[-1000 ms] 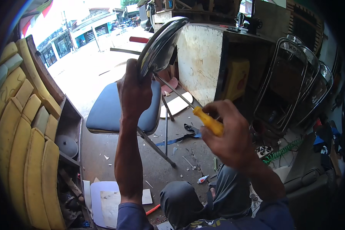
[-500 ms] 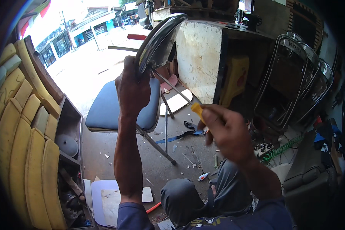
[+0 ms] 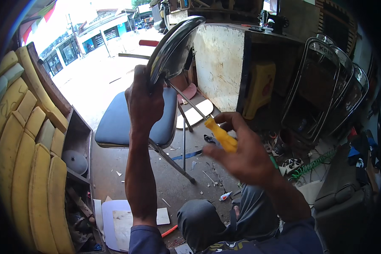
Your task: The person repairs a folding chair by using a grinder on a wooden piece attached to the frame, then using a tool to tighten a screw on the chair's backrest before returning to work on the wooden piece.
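Observation:
My left hand (image 3: 144, 99), raised on a straight forearm, is closed round the lower end of a shiny curved chair backrest (image 3: 158, 51) with a chrome rim. Below and behind it is the chair's dark blue padded seat (image 3: 116, 116), with metal legs (image 3: 173, 163) reaching the floor. My right hand (image 3: 252, 154) has a screwdriver (image 3: 221, 134) with a yellow handle, the fingers loose and the thumb lifted from the grip. The slim metal shaft slants up left to the backrest's lower inner side; its tip is hard to make out there.
Yellow foam pads (image 3: 19, 169) are stacked along the left. Chrome chair frames (image 3: 313, 84) lean at the right, near a yellow plastic stool (image 3: 260, 89). A worn white cabinet (image 3: 220, 63) stands ahead. Scraps, a small glue tube (image 3: 225, 196) and boards (image 3: 118, 220) litter the floor.
My right hand's fingers have loosened and spread, showing more of the yellow handle, which has shifted slightly down left. My left hand and the backrest have barely moved.

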The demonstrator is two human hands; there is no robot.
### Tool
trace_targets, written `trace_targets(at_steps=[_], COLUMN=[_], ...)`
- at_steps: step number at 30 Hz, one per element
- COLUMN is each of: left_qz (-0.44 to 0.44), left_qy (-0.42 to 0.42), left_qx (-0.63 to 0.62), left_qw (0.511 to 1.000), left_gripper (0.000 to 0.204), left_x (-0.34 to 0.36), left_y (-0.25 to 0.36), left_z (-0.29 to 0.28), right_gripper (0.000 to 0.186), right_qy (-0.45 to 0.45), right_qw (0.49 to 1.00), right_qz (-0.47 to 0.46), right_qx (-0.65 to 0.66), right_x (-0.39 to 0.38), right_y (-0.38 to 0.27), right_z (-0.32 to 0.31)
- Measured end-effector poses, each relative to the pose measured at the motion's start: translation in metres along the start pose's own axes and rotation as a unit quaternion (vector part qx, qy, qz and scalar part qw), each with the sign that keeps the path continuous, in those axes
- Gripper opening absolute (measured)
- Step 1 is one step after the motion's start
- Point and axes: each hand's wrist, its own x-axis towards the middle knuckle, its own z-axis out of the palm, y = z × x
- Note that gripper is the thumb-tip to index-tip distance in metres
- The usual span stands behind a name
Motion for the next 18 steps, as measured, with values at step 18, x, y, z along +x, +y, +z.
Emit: trace_targets(at_steps=[18], left_qz=[0.035], left_qy=[0.019], left_qx=[0.007], left_qw=[0.999], left_gripper=[0.022], left_x=[0.002], left_y=[-0.010], left_z=[0.003], right_gripper=[0.027], right_qy=[0.092], right_qw=[0.969], right_qz=[-0.053], right_qx=[-0.223], right_x=[0.004], right_y=[0.000], right_z=[0.013])
